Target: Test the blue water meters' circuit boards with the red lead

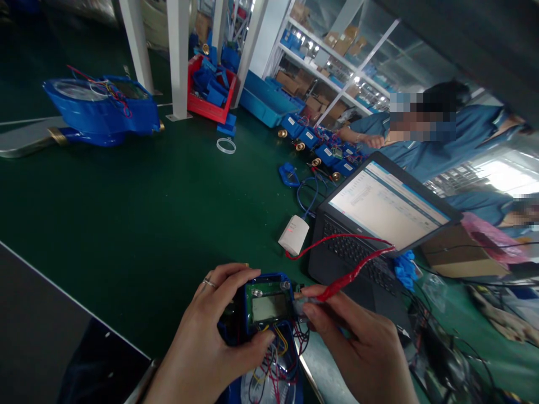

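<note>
My left hand grips a blue meter housing, its fingers over the far side and its thumb on the near edge. Inside the housing sit a green circuit board with a small grey display, and loose coloured wires spill below it. My right hand pinches a grey plug against the board's right edge; whether it is seated I cannot tell. From the plug a red cable loops over the laptop to a white box.
An open laptop stands close on the right. A blue water meter lies at the far left. Beyond are a white ring, a red bin, a blue tray and several blue valve units. A co-worker sits opposite.
</note>
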Action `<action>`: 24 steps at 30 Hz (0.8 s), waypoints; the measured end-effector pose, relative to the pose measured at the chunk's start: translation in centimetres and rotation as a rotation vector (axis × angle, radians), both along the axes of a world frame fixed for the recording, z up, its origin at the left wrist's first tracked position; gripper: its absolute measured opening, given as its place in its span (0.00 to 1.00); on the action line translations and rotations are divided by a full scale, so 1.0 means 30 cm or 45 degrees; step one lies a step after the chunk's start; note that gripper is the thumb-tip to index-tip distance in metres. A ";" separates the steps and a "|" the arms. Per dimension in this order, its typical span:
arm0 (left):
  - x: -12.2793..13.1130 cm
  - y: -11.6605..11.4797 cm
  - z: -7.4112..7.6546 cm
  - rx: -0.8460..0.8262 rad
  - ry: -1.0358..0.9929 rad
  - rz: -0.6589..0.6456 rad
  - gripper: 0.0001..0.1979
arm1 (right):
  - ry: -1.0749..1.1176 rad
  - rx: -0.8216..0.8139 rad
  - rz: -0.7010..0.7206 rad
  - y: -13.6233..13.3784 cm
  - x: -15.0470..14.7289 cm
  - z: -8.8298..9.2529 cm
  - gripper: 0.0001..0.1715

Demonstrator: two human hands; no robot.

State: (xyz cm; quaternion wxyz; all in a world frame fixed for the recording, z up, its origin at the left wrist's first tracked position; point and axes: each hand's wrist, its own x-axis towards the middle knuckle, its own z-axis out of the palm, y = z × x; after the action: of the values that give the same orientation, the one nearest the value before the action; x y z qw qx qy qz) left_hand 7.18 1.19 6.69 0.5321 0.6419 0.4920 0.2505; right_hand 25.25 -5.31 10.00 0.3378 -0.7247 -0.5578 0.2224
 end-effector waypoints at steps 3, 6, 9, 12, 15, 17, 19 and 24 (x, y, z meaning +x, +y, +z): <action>0.000 0.000 -0.018 0.058 -0.042 -0.004 0.26 | 0.015 -0.035 -0.009 0.009 -0.003 0.010 0.07; -0.003 0.001 -0.038 0.148 -0.083 -0.039 0.27 | 0.032 -0.053 -0.002 0.014 -0.004 0.014 0.07; -0.006 0.002 -0.048 0.162 -0.072 -0.064 0.27 | 0.042 -0.067 -0.013 0.015 -0.005 0.016 0.07; -0.006 0.002 -0.049 0.183 -0.071 -0.065 0.28 | 0.042 -0.063 -0.037 0.014 -0.008 0.015 0.06; -0.005 0.001 -0.048 0.190 -0.082 -0.060 0.28 | 0.040 -0.065 -0.052 0.013 -0.009 0.014 0.06; -0.006 0.001 -0.046 0.196 -0.084 -0.057 0.27 | 0.053 -0.065 -0.056 0.012 -0.010 0.012 0.06; -0.007 0.002 -0.044 0.201 -0.085 -0.054 0.27 | 0.067 -0.070 -0.058 0.012 -0.009 0.011 0.07; -0.004 0.005 -0.041 0.191 -0.088 -0.047 0.26 | 0.069 -0.085 -0.056 0.012 -0.006 0.008 0.08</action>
State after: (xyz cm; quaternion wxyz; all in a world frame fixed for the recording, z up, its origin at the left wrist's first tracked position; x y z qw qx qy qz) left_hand 7.05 1.34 5.45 0.5037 0.6799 0.4413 0.2988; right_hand 25.06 -4.93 10.23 0.3333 -0.7414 -0.5247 0.2528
